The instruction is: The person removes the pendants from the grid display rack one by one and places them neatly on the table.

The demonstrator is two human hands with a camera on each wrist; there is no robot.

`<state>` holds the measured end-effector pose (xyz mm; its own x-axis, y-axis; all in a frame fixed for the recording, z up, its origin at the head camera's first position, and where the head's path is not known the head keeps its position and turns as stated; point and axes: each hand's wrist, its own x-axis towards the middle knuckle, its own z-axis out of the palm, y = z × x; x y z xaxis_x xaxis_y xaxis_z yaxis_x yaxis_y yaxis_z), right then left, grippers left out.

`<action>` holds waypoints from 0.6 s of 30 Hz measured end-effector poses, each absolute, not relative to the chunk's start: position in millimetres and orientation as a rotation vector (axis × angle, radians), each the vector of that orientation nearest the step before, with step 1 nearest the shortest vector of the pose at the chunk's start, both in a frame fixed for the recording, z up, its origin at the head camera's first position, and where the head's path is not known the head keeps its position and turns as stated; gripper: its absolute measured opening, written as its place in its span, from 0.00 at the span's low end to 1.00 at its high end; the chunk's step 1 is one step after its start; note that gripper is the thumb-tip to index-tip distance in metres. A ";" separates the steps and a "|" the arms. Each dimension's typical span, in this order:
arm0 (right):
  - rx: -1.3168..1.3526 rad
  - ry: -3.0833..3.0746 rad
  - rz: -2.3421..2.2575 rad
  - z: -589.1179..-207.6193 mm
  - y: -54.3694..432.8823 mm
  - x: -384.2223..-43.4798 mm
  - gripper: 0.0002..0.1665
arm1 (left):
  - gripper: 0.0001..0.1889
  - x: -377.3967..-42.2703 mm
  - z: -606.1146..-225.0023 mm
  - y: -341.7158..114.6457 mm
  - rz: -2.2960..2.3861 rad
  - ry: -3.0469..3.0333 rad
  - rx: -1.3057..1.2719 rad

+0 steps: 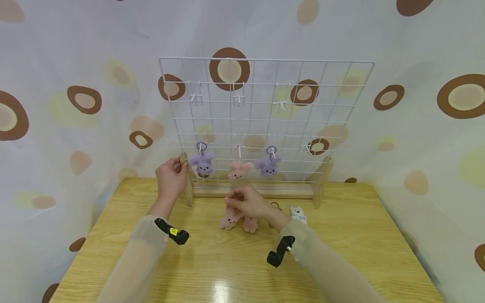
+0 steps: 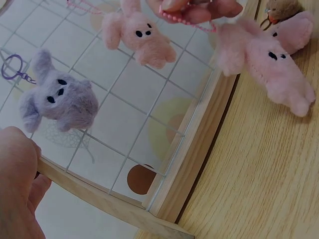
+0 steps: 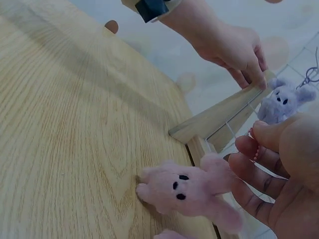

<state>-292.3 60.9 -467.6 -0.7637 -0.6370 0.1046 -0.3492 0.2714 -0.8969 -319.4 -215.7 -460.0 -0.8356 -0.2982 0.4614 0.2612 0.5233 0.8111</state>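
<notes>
My left hand (image 1: 171, 179) grips the top of the wooden side post (image 1: 188, 189) of a wire grid rack (image 1: 265, 59). Between thumb and fingertips, my right hand (image 1: 250, 203) pinches the pink bead chain (image 3: 256, 153) of a pink plush bunny keychain (image 3: 187, 191). That bunny dangles by the front of the rack, close over the table; a second pink plush (image 1: 250, 224) lies beside it. On the rack's lower hooks hang a purple plush (image 1: 204, 166) at left, a pink bunny (image 1: 238, 171) in the middle and another purple plush (image 1: 268, 168).
A white plush (image 1: 298, 213) and a brown plush (image 2: 283, 9) lie on the wooden table (image 1: 352, 248), right of the right hand. White hooks (image 1: 280, 105) sit higher on the grid, and one more hook (image 1: 306, 148) is at lower right. A patterned cloth hangs behind.
</notes>
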 end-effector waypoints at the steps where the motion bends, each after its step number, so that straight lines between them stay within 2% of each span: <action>1: -0.887 2.281 -1.486 -468.7 60.0 -293.3 0.08 | 0.13 -319.4 -459.9 -216.0 -1.304 -2.205 0.032; 14: -0.776 2.271 -1.572 -496.0 43.7 -306.7 0.12 | 0.13 -320.7 -459.5 -217.0 -1.313 -2.188 0.016; 18: -0.775 2.274 -1.573 -505.7 38.0 -309.4 0.10 | 0.13 -320.1 -459.7 -217.1 -1.323 -2.184 0.018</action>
<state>-309.4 38.0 -505.7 -0.8208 -0.5658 0.0791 -0.2737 0.2680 -0.9237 -320.1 -217.1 -459.7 -0.8320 -0.2982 0.4679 0.2765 0.5083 0.8156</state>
